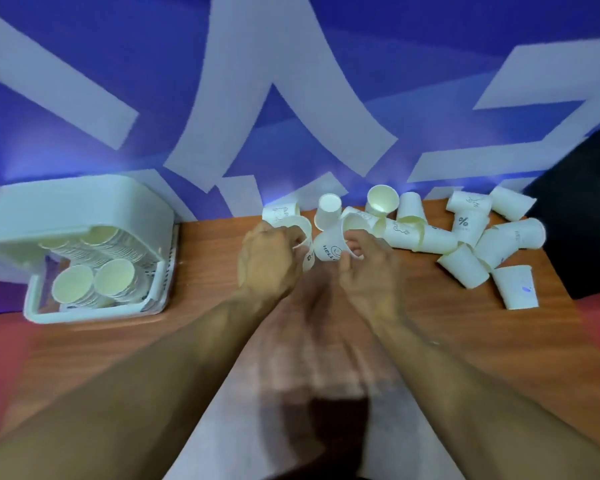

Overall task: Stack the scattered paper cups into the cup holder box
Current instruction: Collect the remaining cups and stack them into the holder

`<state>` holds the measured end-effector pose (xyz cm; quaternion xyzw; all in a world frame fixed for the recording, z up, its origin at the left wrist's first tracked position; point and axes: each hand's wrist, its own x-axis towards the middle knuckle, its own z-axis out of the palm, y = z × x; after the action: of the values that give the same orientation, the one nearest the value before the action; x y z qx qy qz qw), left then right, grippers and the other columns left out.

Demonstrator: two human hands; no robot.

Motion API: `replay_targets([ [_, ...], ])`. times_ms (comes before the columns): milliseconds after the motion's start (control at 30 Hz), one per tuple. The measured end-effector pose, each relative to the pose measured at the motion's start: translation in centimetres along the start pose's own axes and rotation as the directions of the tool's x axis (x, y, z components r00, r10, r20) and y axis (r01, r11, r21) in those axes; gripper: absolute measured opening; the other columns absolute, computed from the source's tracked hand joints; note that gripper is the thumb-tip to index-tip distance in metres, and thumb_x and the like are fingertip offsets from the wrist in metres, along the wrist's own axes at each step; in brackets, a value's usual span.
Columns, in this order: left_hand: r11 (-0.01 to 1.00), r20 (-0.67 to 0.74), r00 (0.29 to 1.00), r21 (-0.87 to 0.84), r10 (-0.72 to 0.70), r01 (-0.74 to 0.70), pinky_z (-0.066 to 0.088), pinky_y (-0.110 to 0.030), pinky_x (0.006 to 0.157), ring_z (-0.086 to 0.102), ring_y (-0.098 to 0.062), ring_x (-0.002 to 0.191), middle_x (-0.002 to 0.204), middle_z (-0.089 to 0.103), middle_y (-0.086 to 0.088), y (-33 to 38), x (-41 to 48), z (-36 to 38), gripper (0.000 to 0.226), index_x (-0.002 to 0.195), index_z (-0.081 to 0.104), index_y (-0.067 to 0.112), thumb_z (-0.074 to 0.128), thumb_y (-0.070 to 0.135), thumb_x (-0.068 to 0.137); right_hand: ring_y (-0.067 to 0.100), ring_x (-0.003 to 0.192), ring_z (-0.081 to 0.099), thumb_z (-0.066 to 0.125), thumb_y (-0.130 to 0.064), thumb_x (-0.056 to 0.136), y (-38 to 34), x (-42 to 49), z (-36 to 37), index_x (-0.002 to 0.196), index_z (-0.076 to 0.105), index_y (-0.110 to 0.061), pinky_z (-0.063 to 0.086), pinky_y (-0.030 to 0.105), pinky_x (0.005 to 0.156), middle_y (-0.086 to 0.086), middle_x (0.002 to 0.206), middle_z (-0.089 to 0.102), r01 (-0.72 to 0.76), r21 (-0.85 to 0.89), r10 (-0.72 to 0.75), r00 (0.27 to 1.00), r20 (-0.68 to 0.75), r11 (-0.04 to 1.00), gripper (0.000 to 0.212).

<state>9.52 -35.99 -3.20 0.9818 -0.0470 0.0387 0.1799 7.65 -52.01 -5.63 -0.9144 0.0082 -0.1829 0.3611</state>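
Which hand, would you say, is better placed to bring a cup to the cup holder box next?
Left. The left hand grips a paper cup and is nearer the cup holder box; the right hand, holding the HELLO cup, is farther.

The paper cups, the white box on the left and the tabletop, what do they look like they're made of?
Paper cups: thin paper, matte white, cream inside, printed marks. Box: probably moulded plastic, smooth white, rounded corners. Tabletop: wood or wood-look laminate, reddish-brown, streaky grain; cannot tell which.
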Motion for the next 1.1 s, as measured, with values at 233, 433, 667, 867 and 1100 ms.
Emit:
replay_targets([
  [233, 0.98, -0.253, 0.967, 0.187, -0.024, 0.073, 0.039, -0.034, 0.066, 0.058, -0.029, 0.07, 0.074, 0.068, -0.001, -11.9, -5.1, -8.4, 0.014, 0.082, 0.069, 0.023, 0.064, 0.036, 0.086, 0.026, 0.082, 0.06, 0.061, -0.011, 0.077, -14.3, -1.0, 7.5, 0.102, 0.066, -0.014, 0.05, 0.038, 0.073, 0.002, 0.088, 0.067, 0.351, 0.021, -0.351, 0.935, 0.04, 0.936, 0.025],
  [433, 0.959, -0.387, 0.901, 0.116, -0.197, 0.26, 0.042, -0.038, 0.072, 0.056, -0.03, 0.066, 0.067, 0.063, -0.001, -22.1, -9.7, -12.9, 0.016, 0.073, 0.063, 0.022, 0.062, 0.027, 0.088, 0.028, 0.077, 0.059, 0.064, -0.008, 0.076, -22.8, -3.2, 14.1, 0.1, 0.068, -0.012, 0.051, 0.038, 0.068, 0.004, 0.084, 0.066, 0.499, 0.089, -0.506, 0.859, 0.078, 0.862, 0.025],
  [667, 0.93, -0.457, 0.83, 0.013, -0.321, 0.367, 0.043, -0.035, 0.058, 0.05, -0.028, 0.059, 0.057, 0.054, -0.001, -29.7, -12.9, -14.2, 0.023, 0.067, 0.06, 0.017, 0.067, 0.023, 0.088, 0.027, 0.076, 0.06, 0.069, -0.007, 0.073, -26.9, -4.9, 20.7, 0.1, 0.07, -0.013, 0.049, 0.034, 0.069, 0.002, 0.084, 0.068, 0.564, 0.051, -0.56, 0.797, 0.227, 0.824, 0.027],
  [867, 0.936, -0.445, 0.831, -0.051, -0.335, 0.349, 0.042, -0.033, 0.052, 0.056, -0.03, 0.07, 0.065, 0.059, -0.002, -33.1, -12.5, -13.3, 0.018, 0.073, 0.063, 0.017, 0.065, 0.024, 0.09, 0.028, 0.073, 0.057, 0.066, -0.008, 0.074, -27.2, -5.5, 24.1, 0.099, 0.069, -0.014, 0.043, 0.032, 0.067, 0.001, 0.079, 0.065, 0.578, 0.006, -0.538, 0.758, 0.369, 0.816, 0.026],
  [1100, 0.959, -0.446, 0.85, -0.11, -0.281, 0.26, 0.045, -0.03, 0.06, 0.059, -0.028, 0.075, 0.069, 0.065, 0.001, -35.3, -11.8, -11.3, 0.012, 0.085, 0.072, 0.02, 0.062, 0.025, 0.089, 0.029, 0.075, 0.059, 0.067, -0.009, 0.076, -26.3, -5.8, 26.3, 0.098, 0.069, -0.016, 0.043, 0.033, 0.069, 0.002, 0.08, 0.066, 0.589, -0.09, -0.457, 0.707, 0.54, 0.803, 0.024],
])
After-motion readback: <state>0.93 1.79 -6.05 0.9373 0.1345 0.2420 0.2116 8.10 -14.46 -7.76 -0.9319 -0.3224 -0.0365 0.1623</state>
